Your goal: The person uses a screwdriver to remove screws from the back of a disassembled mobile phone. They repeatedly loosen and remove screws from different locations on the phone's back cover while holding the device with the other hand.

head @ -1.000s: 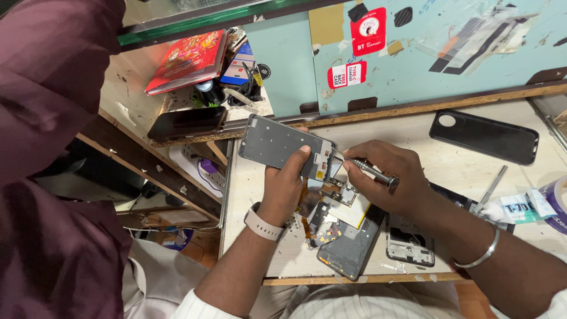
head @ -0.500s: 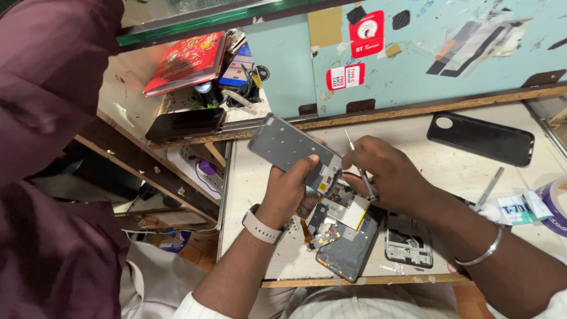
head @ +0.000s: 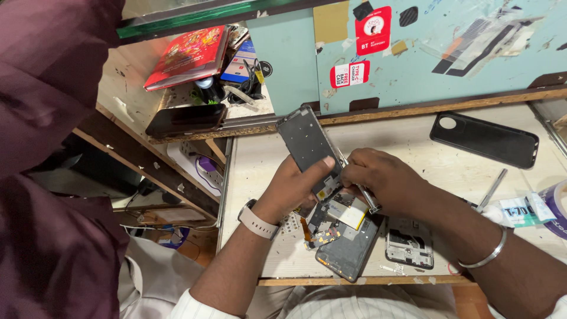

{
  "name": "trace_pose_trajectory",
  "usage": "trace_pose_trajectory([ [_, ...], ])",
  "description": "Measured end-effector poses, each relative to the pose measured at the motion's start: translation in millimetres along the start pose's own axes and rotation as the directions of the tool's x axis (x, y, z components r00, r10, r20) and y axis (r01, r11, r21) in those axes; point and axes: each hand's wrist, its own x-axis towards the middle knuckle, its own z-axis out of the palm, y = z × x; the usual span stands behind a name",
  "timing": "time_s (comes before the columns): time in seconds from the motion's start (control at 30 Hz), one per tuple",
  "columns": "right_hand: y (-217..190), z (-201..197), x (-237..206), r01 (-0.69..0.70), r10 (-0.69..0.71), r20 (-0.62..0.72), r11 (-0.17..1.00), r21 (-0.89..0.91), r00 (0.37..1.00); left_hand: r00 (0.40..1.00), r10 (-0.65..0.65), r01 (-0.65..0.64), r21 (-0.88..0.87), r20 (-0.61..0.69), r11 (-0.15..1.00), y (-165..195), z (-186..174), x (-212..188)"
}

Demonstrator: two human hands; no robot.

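Now left hand [head: 295, 186] grips tilted phone frame [head: 310, 145], right hand [head: 384, 180] clenched on metal tool [head: 369, 201] over opened phone [head: 345, 236] on table [head: 407, 147].

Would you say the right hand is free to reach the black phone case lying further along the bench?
Probably not yet: the right hand grips a metal tool at the opened phone. The bench toward the case looks unobstructed.

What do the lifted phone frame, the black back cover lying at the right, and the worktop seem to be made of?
Phone frame, held by the left hand: probably metal; flat, dull grey, thin and rigid.
Black back cover: likely soft plastic or rubber; matte, with a round camera cut-out.
Worktop: pale laminate or painted board, scuffed, with a raw wood edge.
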Motion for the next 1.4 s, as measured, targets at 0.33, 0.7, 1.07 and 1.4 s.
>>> trace_pose_trajectory([
  [0.33, -9.2, -2.1, -0.3, -0.062, 0.062, 0.004, 0.998, 0.031, 0.998, 0.998, 0.018, -0.018, 0.002, -0.063, 1.000, -2.7, -2.8, 5.7],
  [0.7, -4.8, 1.1, -1.6, -0.047, 0.045, 0.056, 0.999, 0.026, 0.997, 0.999, 0.004, 0.000, 0.094, -0.043, 0.996, -8.4, -2.9, 9.8],
  [1.07, -6.2, 0.9, -3.1, -0.046, 0.043, 0.075, 0.999, 0.028, 0.996, 0.999, -0.043, 0.046, 0.141, -0.029, 0.989, -0.9, -3.4, 6.1],
  [1.4, -13.6, -6.2, -1.3, -0.073, 0.071, 0.147, 0.997, 0.006, 0.987, 0.998, -0.069, 0.067, 0.164, 0.005, 0.984, 9.3, 1.6, -0.2],
])
